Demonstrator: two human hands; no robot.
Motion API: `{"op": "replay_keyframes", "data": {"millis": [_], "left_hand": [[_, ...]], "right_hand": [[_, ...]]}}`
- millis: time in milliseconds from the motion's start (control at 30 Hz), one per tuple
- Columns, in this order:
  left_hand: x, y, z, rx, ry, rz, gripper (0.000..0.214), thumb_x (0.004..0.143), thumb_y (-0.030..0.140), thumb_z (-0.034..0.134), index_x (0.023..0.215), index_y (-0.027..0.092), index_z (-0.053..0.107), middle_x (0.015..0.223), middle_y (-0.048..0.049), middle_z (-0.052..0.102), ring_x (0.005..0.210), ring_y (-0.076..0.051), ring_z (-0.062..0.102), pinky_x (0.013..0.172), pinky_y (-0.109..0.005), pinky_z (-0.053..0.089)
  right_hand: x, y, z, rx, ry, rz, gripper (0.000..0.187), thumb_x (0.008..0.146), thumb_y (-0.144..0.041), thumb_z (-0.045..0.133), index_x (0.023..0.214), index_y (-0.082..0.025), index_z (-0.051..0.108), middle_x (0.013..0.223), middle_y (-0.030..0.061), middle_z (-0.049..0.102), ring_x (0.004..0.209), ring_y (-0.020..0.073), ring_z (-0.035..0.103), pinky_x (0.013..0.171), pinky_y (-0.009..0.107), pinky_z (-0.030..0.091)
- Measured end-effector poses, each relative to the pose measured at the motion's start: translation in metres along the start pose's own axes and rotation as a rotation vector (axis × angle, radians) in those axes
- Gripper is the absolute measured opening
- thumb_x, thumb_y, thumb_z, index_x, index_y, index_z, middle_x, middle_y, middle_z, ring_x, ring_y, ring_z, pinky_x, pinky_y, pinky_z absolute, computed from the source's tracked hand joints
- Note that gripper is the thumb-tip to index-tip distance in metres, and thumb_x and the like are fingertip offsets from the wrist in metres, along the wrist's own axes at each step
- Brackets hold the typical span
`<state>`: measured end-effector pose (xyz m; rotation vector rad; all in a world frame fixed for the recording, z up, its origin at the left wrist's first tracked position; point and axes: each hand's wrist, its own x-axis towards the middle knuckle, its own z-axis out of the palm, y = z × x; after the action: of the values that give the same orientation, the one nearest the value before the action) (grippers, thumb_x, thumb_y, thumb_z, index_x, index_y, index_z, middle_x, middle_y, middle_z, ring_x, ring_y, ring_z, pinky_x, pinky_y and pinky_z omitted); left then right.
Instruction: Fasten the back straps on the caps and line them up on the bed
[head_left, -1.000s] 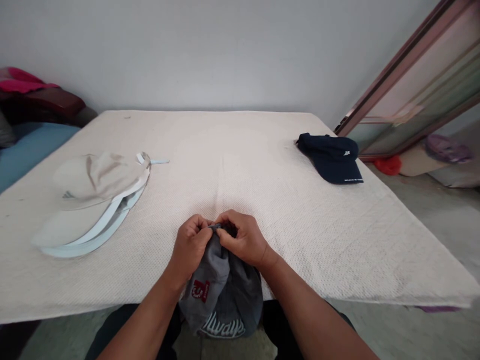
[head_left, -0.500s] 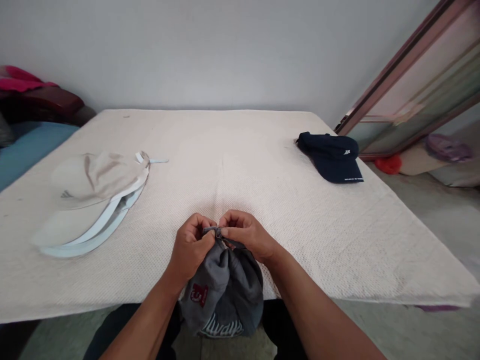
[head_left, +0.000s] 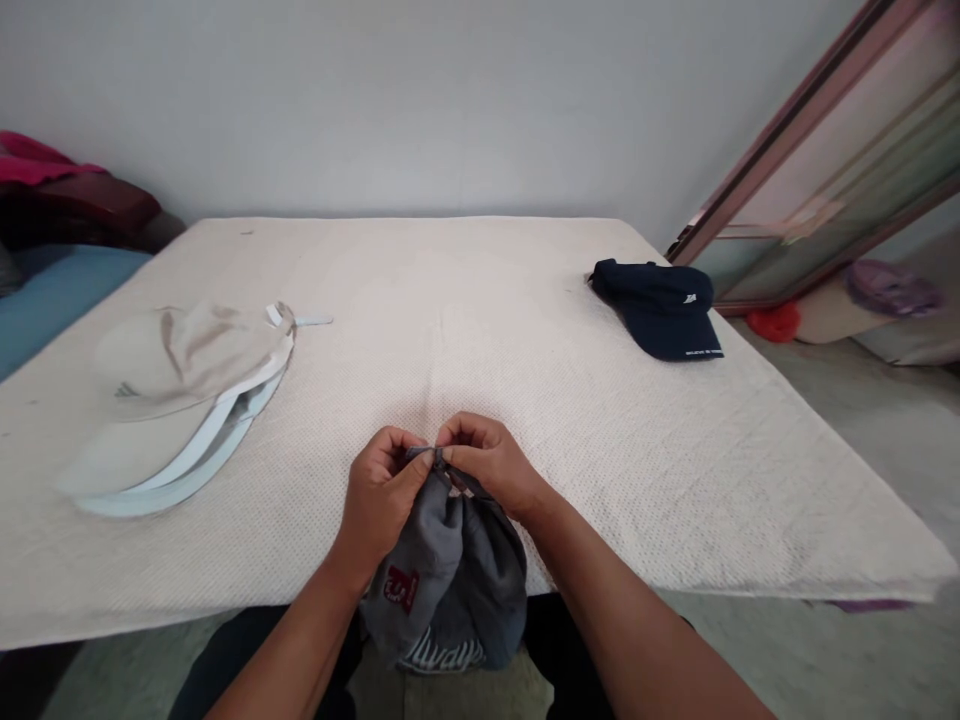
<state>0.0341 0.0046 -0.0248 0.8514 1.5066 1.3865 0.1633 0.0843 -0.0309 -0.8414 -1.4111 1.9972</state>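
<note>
A grey baseball cap with a dark red patch and pale raised lettering hangs at the table's front edge, its back strap uppermost. My left hand pinches one end of that strap between thumb and fingers. The strap's other end is pinched by my right hand, right beside the left. Both thumbs nearly meet where the strap ends come together. The fastening itself is small and partly covered by my fingers. The cap's brim is out of sight.
On the left of the cloth-covered table lie a beige cap and a pale brim beneath it. A navy cap rests at the right. Behind is a wall; a framed glass panel stands at right.
Both hands keep their pinch on the grey cap's strap and have risen very slightly. The whole view has shifted a little; the other caps stay in place.
</note>
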Motion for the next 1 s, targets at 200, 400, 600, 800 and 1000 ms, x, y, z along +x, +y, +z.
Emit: {"op": "replay_keyframes", "data": {"millis": [200,400,600,800,1000], "left_hand": [[-0.003,0.001,0.002,0.056,0.018,0.039,0.013,0.076,0.025,0.065,0.074,0.019,0.054,0.063,0.0039,0.056,0.054,-0.010,0.053,0.048,-0.020,0.041],[-0.001,0.003,0.009,-0.130,0.133,-0.120,0.010,0.071,0.020,0.064,0.070,0.019,0.054,0.057,0.0052,0.056,0.048,-0.009,0.050,0.045,-0.019,0.038],[0.000,0.005,0.004,-0.342,0.047,-0.277,0.010,0.069,0.019,0.064,0.068,0.018,0.054,0.054,0.0055,0.055,0.047,-0.009,0.049,0.047,-0.020,0.039],[-0.005,0.006,-0.001,-0.353,0.028,-0.131,0.009,0.076,0.021,0.063,0.075,0.018,0.055,0.068,0.0037,0.060,0.057,-0.009,0.053,0.055,-0.020,0.042],[-0.005,0.007,-0.005,-0.329,0.079,-0.047,0.009,0.080,0.024,0.063,0.078,0.019,0.055,0.072,0.0036,0.062,0.059,-0.009,0.055,0.056,-0.020,0.045]], "right_hand": [[0.000,0.001,0.000,0.037,-0.082,0.010,0.008,0.068,-0.016,0.060,0.074,-0.017,0.055,0.057,-0.0048,0.053,0.047,0.0069,0.048,0.044,0.020,0.039],[0.002,0.003,0.004,0.070,-0.091,-0.057,0.016,0.064,-0.013,0.062,0.077,-0.018,0.054,0.064,-0.0052,0.053,0.049,0.0061,0.047,0.044,0.019,0.041],[0.002,0.004,0.004,0.183,-0.108,-0.032,0.018,0.066,-0.018,0.069,0.078,-0.018,0.055,0.066,-0.0041,0.055,0.049,0.0063,0.048,0.045,0.019,0.039],[0.001,-0.001,-0.005,0.336,-0.108,0.020,0.019,0.068,-0.020,0.072,0.080,-0.017,0.057,0.069,-0.0024,0.057,0.051,0.0057,0.046,0.045,0.018,0.035],[-0.005,-0.004,-0.010,0.221,-0.193,0.069,0.019,0.074,-0.030,0.071,0.080,-0.016,0.059,0.069,-0.0015,0.057,0.057,0.0078,0.050,0.054,0.022,0.039]]}}
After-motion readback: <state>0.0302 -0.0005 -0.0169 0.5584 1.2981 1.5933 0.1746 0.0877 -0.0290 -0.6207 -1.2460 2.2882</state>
